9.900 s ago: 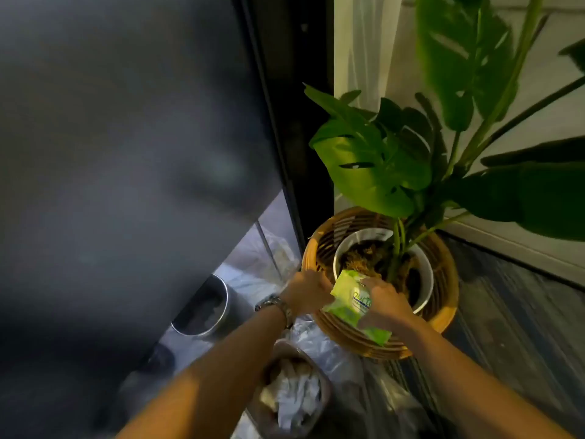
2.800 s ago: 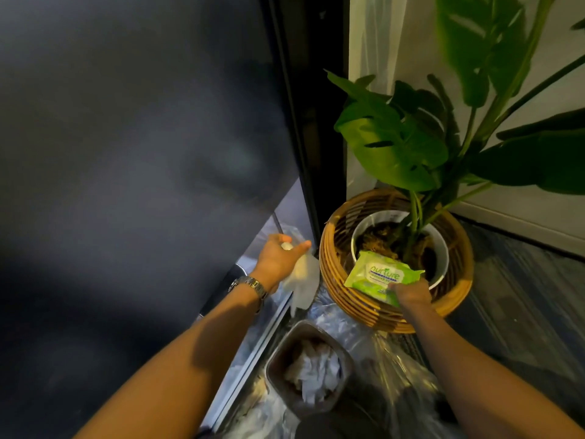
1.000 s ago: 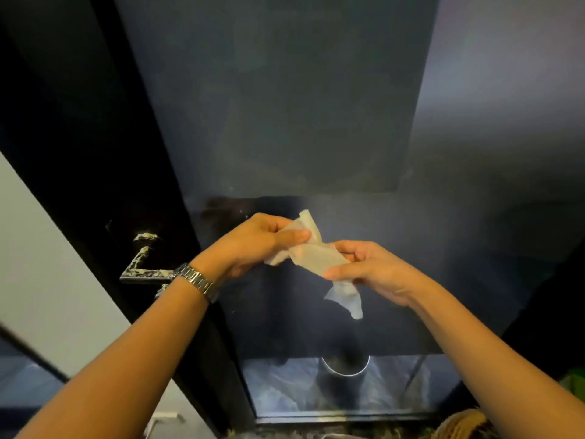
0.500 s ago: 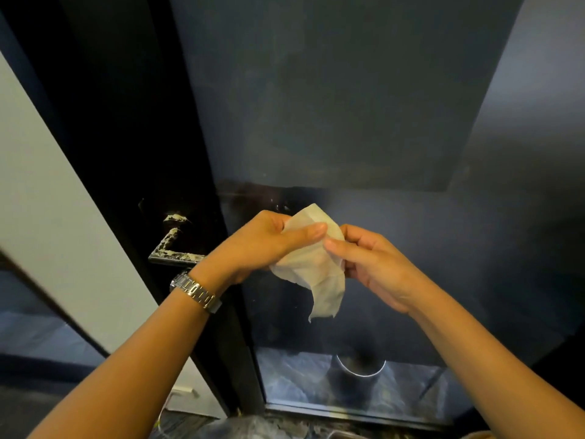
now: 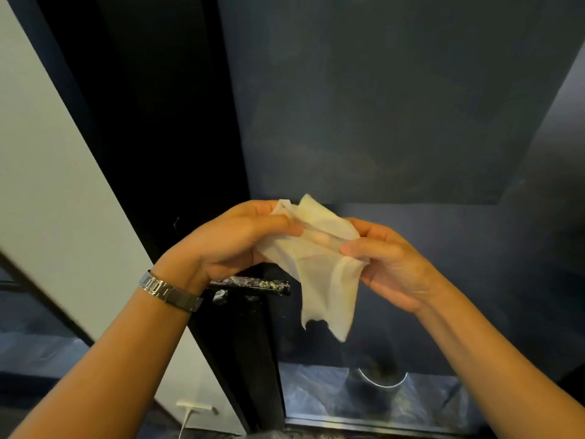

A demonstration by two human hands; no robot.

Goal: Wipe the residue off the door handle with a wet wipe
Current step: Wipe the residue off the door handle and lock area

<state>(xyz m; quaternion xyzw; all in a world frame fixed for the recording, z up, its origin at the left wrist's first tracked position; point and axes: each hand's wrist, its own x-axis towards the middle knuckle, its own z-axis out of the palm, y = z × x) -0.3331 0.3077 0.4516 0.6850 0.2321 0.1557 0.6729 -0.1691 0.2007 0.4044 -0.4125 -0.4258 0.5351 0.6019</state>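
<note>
Both hands hold a thin white wet wipe (image 5: 323, 274) in front of a dark door. My left hand (image 5: 234, 242), with a metal watch on its wrist, pinches the wipe's upper left edge. My right hand (image 5: 389, 264) pinches its right edge, and the rest of the sheet hangs loose below. Just under my left hand, the black lever door handle (image 5: 253, 285) sticks out to the right, speckled with pale residue. Its left end is hidden behind my left wrist.
The dark door edge (image 5: 177, 153) runs down the middle, with a frosted dark glass panel (image 5: 395, 122) to its right. A pale wall (image 5: 47, 185) lies to the left, with a white socket and cable (image 5: 193, 408) low down. A round metal bin (image 5: 376, 378) shows through the glass at the bottom.
The view has shifted left, so the handle now sits under my left hand. My hands have spread the wipe wider between them.
</note>
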